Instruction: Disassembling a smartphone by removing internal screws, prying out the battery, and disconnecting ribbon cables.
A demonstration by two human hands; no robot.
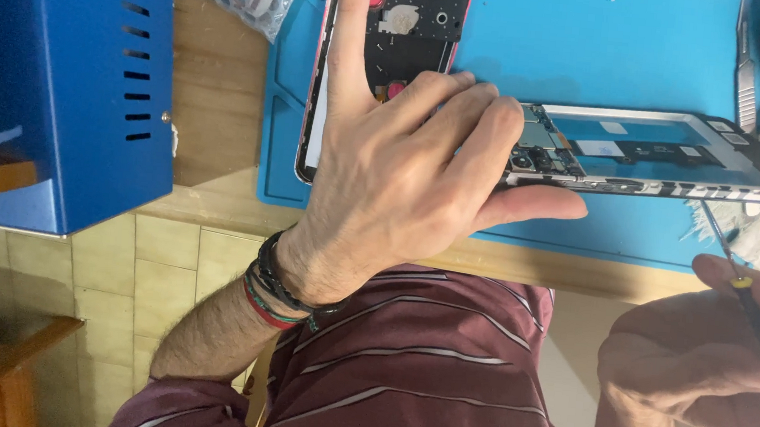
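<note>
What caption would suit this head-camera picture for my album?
Left hand steadies an opened phone frame on a blue mat while the right hand grips a small screwdriver.

blue mat [542, 35], blue metal box [62, 76], maroon striped shirt [412, 372]

Bright even light, soft shadows, sharp focus

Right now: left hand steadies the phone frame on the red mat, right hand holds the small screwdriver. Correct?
Not quite. The mat is blue, not red, as the head view shows. The rest stands: the left hand steadies the phone frame on it, and the right hand holds the small screwdriver.
</note>
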